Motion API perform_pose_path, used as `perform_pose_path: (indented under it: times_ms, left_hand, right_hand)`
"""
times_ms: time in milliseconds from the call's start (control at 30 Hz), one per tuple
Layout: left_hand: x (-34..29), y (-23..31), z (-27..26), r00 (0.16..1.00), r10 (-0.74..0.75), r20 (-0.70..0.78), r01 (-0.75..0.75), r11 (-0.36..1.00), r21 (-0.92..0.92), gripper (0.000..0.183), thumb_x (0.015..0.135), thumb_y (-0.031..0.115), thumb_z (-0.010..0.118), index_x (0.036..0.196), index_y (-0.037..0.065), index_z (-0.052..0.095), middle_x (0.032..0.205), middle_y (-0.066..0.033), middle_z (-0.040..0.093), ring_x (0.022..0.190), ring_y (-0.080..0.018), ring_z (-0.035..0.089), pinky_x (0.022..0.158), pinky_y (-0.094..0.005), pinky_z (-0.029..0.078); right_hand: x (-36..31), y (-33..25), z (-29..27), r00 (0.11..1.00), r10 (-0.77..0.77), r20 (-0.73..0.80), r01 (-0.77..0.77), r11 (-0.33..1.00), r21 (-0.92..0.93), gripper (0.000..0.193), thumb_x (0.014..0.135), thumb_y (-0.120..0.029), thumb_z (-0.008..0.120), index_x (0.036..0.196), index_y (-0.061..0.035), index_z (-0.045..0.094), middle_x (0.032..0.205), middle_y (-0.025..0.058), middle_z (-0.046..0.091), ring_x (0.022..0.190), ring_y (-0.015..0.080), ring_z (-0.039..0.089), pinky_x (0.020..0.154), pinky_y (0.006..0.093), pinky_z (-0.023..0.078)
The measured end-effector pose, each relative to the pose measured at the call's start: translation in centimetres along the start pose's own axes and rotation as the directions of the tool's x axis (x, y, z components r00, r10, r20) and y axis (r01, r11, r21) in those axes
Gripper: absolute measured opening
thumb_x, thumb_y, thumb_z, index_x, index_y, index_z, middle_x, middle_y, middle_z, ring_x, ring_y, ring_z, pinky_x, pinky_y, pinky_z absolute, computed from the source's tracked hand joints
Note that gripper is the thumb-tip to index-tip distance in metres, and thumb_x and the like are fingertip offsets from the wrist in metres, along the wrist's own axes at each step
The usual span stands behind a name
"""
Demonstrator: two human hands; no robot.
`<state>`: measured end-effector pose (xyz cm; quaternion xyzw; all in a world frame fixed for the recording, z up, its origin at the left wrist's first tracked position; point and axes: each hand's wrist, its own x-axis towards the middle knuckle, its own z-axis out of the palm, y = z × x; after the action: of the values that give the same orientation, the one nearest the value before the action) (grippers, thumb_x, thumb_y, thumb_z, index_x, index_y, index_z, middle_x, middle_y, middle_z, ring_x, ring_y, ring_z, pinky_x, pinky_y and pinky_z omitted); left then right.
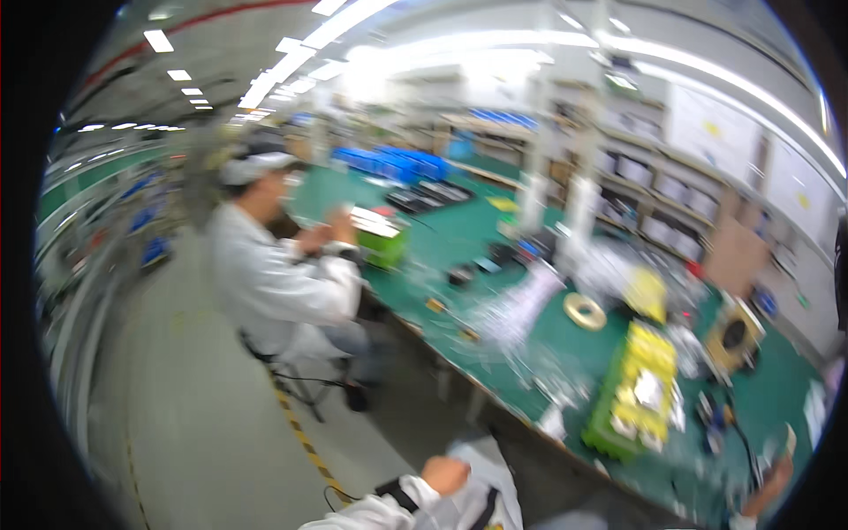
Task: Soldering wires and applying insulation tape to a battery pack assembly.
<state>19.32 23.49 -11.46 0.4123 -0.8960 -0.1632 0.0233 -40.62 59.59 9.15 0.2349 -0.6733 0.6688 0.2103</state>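
My left hand (446, 475) is closed in a loose fist by my lap, with nothing seen in it and a black band around the wrist. At the lower right, my right hand (775, 481) is raised at the bench edge, smeared by motion. Its fingers look bent around something; a small pale strip (789, 438) sticks up from them, its kind unclear. A black cable (747, 452) runs beside this hand. Left of it on the green bench (565, 353) stands a green box holding yellow parts (638, 384), with a whitish piece on top. Neither hand touches this box.
A roll of tape (585, 311), clear plastic bags (512, 305) and a tan boxy part with a dark round opening (735, 334) lie on the bench. Farther left, a seated co-worker (274, 238) handles another green box (380, 238). Blue bins (389, 163) stand behind.
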Motion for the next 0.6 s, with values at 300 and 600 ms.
perform_pose_path:
  times_ms: [300,600]
  left_hand:
    - [-3.4,13.8,-2.0,0.629,0.759,-0.169,-0.452,0.181,-0.873,0.044,0.109,0.027,0.048,0.142,-0.002,0.055,0.147,-0.0179,0.053,0.138,-0.031,0.048,0.115,-0.0405,0.037]
    - [-3.3,15.1,5.6,0.879,0.476,-0.032,-0.269,0.438,-0.858,0.039,0.11,0.034,0.043,0.109,0.002,0.066,0.088,-0.0136,0.07,0.08,-0.0263,0.067,0.073,-0.0391,0.053]
  right_hand:
    - [-27.9,-15.8,8.7,-0.038,0.257,0.966,-0.342,0.905,-0.254,0.015,0.105,-0.013,0.057,0.114,-0.0018,0.062,0.098,-0.0008,0.059,0.089,0.0073,0.053,0.08,0.0248,0.045]
    - [-38.3,-6.6,12.1,0.395,0.284,0.874,-0.611,0.791,0.02,0.046,0.108,-0.031,0.055,0.141,0.0008,0.054,0.131,0.0129,0.064,0.118,0.0218,0.064,0.097,0.0366,0.055]
